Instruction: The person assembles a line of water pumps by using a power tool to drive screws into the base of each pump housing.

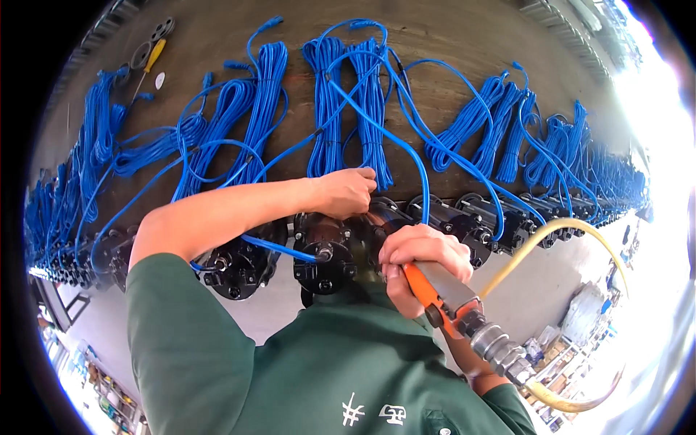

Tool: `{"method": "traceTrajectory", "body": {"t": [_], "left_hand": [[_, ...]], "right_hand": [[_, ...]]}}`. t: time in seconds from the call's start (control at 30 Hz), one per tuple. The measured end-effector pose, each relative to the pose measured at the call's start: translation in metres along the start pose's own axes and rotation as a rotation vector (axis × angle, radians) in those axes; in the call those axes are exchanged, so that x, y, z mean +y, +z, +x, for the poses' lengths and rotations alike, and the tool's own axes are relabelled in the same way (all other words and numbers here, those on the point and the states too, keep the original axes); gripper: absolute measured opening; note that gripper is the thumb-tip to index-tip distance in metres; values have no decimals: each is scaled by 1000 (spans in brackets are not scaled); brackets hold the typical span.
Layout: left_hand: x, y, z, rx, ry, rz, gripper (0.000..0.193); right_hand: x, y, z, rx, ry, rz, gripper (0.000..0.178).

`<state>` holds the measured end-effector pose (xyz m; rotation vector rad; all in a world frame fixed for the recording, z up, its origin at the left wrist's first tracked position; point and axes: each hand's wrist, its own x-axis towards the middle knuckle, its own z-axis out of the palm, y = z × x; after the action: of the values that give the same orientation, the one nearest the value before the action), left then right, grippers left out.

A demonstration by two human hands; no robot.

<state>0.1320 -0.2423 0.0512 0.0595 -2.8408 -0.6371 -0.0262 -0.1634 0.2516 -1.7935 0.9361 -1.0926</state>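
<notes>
My right hand (423,262) is wrapped round an orange-and-grey air tool (437,290). Its metal coupling points down to the right, and its working end is hidden. My left hand (344,193) reaches across in front of me with curled fingers, at the top of a black cylindrical motor-like unit (324,254). Whatever those fingers pinch, if anything, cannot be made out. A blue cable (279,248) runs into the end of that unit. Just beyond my left hand lie two tied blue cable bundles (326,109).
A yellowish air hose (562,224) loops at the right and joins the tool's coupling. More black units (235,272) line the bench edge. Many blue cable coils (464,127) cover the brown bench top (210,43). A yellow-handled screwdriver (154,56) lies far left.
</notes>
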Motion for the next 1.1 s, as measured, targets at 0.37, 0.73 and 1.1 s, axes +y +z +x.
{"method": "traceTrajectory", "body": {"t": [0.37, 0.73, 1.1], "left_hand": [[-6, -65, 0, -232, -141, 241, 6], [245, -65, 36, 1735, -928, 291, 8], [188, 125, 201, 2592, -160, -2183, 22]], "right_hand": [[10, 4, -7, 33, 42, 158, 18], [-7, -38, -17, -195, -87, 310, 33], [-21, -94, -75, -348, -91, 549, 42]]}}
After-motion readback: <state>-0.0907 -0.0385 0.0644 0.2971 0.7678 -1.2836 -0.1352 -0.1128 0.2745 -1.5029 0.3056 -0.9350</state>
